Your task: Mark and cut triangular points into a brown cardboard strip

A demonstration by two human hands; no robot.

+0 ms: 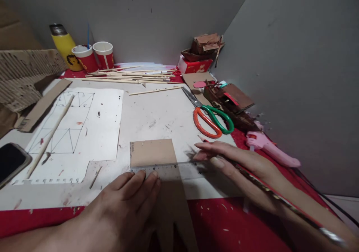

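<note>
Under the fingertips of my left hand (pixel 134 196), a clear ruler (pixel 185 170) lies across a strip of brown cardboard (pixel 154 151). The fingers of that hand are spread slightly and press flat on the ruler. My right hand (pixel 238 162) is at the ruler's right end, with a dark red pencil (pixel 263 187) held between thumb and fingers. Its tip points up and left, past the cardboard's right edge. Scissors (pixel 209 119) with one orange and one green handle lie just beyond my right hand.
A paper with a line drawing (pixel 103 124) and a long stick (pixel 52 134) lie left, near a phone (pixel 12 162). Thin sticks (pixel 129 76), two cups (pixel 103 53) and a yellow bottle (pixel 63 44) stand at the back. A pink glue gun (pixel 272 150) lies right.
</note>
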